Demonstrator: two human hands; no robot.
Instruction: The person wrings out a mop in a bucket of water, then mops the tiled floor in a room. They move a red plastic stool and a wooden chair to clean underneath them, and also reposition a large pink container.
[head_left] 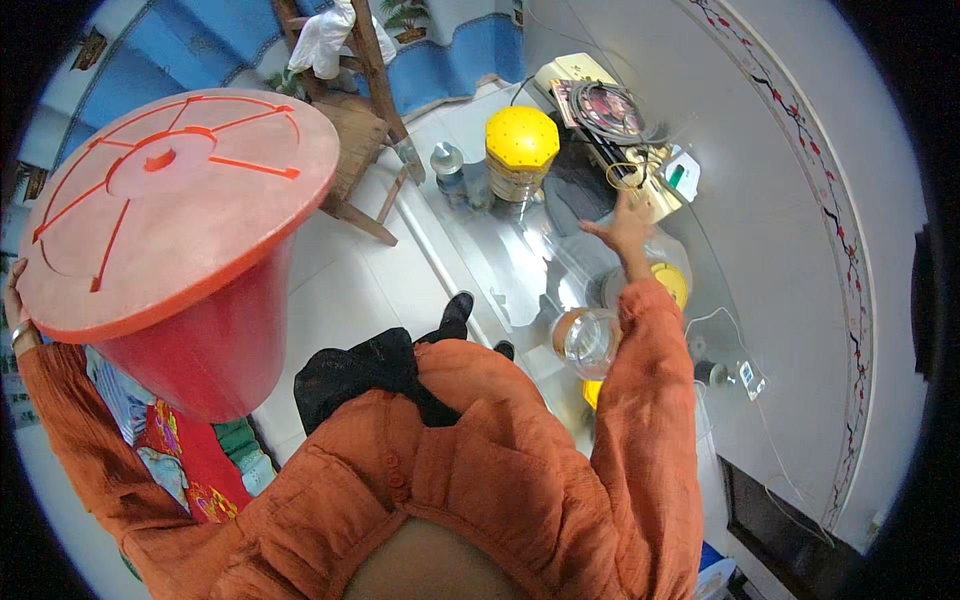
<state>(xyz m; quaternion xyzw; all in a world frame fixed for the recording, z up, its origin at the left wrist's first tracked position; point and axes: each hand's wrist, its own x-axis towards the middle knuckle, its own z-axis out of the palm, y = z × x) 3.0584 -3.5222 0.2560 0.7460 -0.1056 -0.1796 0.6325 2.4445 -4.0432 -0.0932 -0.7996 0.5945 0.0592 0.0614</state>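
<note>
A large red plastic bucket [205, 350] with a pale pink, ribbed lid [200, 165] fills the left side, tilted slightly. At its far left rim, my left hand [15, 305] has its fingers curled against the lid's edge; part of the hand is hidden behind it. My right hand [625, 235] reaches over the glass-topped table with fingers spread, holding nothing. Just beyond it lies a coil of grey cable [607, 110] on a cream-coloured device [577, 70]. Close to my right sleeve are a clear jar [588, 340] and a yellow lid [670, 285].
A yellow-lidded jar [521, 142] and a small silver-topped container [448, 165] stand on the table's far side. Behind the bucket is a wooden chair [357, 150] with a white bag [322, 42]. White wires [770, 440] hang along the right wall. Folded cloths [190, 455] lie below the bucket.
</note>
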